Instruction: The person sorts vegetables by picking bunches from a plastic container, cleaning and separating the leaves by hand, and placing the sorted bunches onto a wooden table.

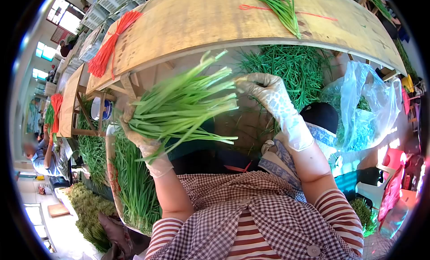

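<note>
My left hand (139, 137), in a whitish glove, is wrapped round a thick bunch of green stalks (183, 105). The pale cut ends point right, and some leaves are blurred. Close to those ends, my right hand (264, 87), gloved too, has its thumb and fingers pressed together; what they pinch, if anything, is too small to tell. Beyond both hands, a few green stalks (286, 14) lie on the wooden table (197, 25) across a red tie (313, 14).
A bundle of red ties (115, 40) lies at the table's left. Below the table edge is a heap of greens (293, 74), with a clear plastic bag (369, 108) to its right. More greens (134, 184) fill a container at my left. A person (42, 157) is at far left.
</note>
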### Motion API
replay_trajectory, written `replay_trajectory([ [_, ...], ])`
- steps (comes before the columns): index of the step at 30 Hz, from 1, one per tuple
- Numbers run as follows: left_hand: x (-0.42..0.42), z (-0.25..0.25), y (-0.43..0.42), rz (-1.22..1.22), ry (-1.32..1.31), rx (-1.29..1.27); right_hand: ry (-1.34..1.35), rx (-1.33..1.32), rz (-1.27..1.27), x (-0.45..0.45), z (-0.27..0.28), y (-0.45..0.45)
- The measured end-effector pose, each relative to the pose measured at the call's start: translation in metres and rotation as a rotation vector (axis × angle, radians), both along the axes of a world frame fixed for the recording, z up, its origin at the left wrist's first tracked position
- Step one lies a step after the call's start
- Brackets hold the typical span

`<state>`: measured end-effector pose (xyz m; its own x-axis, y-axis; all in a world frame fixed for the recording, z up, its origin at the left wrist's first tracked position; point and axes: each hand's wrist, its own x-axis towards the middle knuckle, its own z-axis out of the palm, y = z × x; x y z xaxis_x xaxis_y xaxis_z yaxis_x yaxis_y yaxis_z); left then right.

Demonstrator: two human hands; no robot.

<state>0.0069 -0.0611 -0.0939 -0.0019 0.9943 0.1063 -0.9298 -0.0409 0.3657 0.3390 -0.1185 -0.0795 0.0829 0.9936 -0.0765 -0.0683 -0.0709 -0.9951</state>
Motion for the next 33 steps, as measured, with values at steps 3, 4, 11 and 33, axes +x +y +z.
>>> replay_trajectory([
  [3,-0.002,-0.002,0.001,-0.124,-0.155,0.091,0.109,-0.047,0.030,0.001,0.004,-0.001],
  [4,-0.007,-0.006,0.006,-0.143,-0.372,0.079,0.148,-0.036,0.032,0.002,0.006,0.000],
  [11,0.011,-0.004,0.006,-0.282,-0.492,0.151,0.222,-0.008,-0.078,-0.005,-0.011,0.016],
  [33,0.022,0.007,0.003,0.028,-0.098,-0.058,-0.404,0.420,-0.299,0.036,-0.030,0.019],
])
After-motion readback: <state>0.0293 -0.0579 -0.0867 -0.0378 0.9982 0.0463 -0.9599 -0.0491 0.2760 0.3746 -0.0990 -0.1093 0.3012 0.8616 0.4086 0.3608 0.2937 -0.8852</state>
